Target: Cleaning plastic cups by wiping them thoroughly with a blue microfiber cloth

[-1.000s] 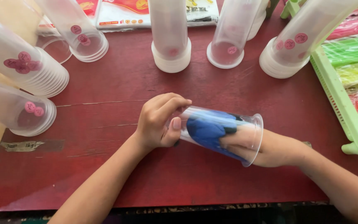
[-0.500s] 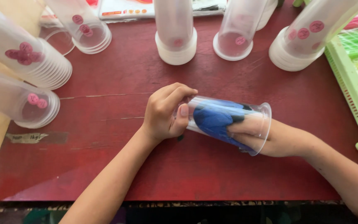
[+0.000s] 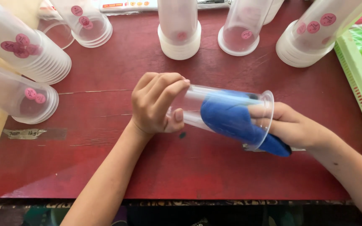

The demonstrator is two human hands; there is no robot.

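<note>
The left hand (image 3: 158, 102) curls its fingers around a clear cup (image 3: 227, 115) lying sideways (steadying it), so the right hand (image 3: 292, 127) can press a blue cloth (image 3: 231, 119) inside.

Clear plastic cup (image 3: 214, 111) sideways between left hand (image 3: 158, 104) and right hand (image 3: 292, 125), blue cloth (image 3: 231, 117) inside.

Cloth (image 3: 231, 119) inside sideways cup (image 3: 214, 113); stacked cups (image 3: 179, 29) behind, tray (image 3: 359, 79) probably right.
</note>
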